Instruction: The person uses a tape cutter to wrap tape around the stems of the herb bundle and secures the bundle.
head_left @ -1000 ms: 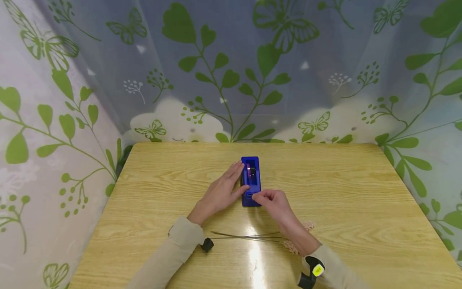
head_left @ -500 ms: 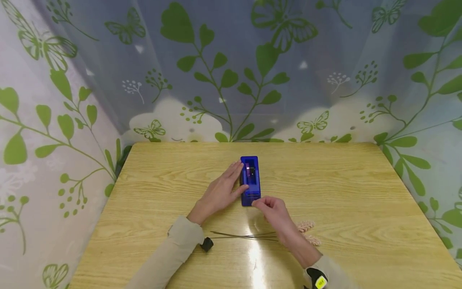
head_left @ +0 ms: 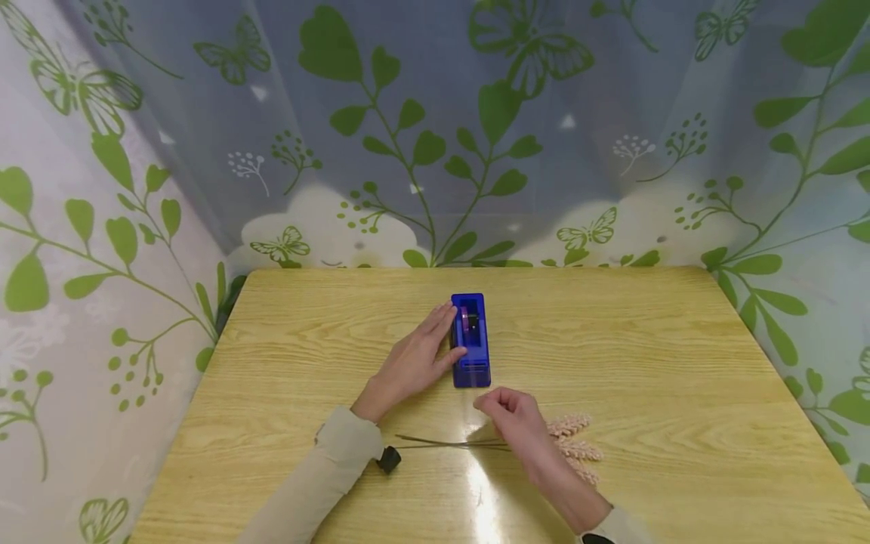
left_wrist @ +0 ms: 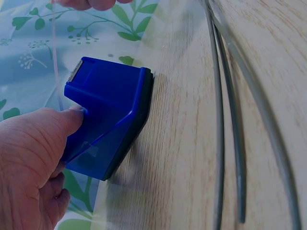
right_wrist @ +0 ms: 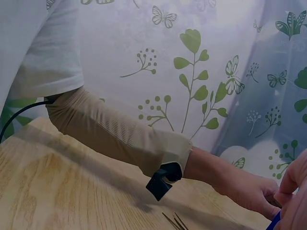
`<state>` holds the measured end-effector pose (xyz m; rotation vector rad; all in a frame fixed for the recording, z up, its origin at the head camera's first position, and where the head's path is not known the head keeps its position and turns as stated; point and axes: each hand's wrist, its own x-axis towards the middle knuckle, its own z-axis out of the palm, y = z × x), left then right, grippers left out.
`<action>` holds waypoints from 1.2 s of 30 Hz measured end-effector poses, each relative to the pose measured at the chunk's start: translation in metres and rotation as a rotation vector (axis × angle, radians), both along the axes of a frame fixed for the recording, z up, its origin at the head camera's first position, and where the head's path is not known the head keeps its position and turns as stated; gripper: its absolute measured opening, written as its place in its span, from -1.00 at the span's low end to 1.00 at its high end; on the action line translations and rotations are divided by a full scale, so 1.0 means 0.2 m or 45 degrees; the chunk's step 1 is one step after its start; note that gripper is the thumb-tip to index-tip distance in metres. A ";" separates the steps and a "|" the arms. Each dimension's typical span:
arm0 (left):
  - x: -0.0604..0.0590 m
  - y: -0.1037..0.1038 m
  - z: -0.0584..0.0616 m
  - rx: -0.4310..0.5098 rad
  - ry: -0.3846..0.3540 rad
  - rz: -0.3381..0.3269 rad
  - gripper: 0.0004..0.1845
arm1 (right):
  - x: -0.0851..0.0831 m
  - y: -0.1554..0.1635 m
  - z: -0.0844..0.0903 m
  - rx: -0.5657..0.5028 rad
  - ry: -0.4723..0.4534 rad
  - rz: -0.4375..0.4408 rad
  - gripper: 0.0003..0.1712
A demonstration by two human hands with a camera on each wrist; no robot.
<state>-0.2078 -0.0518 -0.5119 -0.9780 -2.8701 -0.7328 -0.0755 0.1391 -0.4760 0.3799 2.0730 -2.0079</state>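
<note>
Stems (head_left: 448,443), thin and grey, lie on the wooden table (head_left: 652,355) betw. the two forearms, w/ pinkish wheat-like heads (head_left: 574,438) at their right end, partly hidden by the right wrist. Curtain (head_left: 421,128) printed w/ green leaves & butterflies closes in the table on three sides. Small black clip (head_left: 389,459) sits at the left sleeve cuff (head_left: 347,438).

Blue tape dispenser (head_left: 471,340) stands mid-table, long axis pointing away from the person. Left hand (head_left: 414,359) lies flat against its left side, fingers straight, steadying it; left wrist view shows the thumb (left_wrist: 72,120) pressed on the blue body (left_wrist: 110,110), serrated cutter at the top end. Right hand (head_left: 510,408) hovers just near of the dispenser, apart from it, thumb and forefinger pinched together; a clear strip of tape (left_wrist: 56,57) shows faintly in the left wrist view, running up toward those fingertips. Nothing blocks the dispenser from above.

Vs. 1 s ago: right hand was touching the dispenser's near end, now it's drawn back toward the person, over the stems; more of the wheat heads shows. Left hand and dispenser unchanged.

No legible writing or brand on anything.
</note>
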 end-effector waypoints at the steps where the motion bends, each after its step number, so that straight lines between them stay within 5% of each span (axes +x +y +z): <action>1: 0.00 0.00 0.00 0.001 0.001 0.000 -0.17 | 0.01 0.00 0.00 -0.008 0.001 0.003 -0.79; 36: 0.01 0.00 0.00 0.014 0.034 0.004 -0.19 | 0.17 -0.03 -0.04 -0.063 0.011 -0.085 -0.82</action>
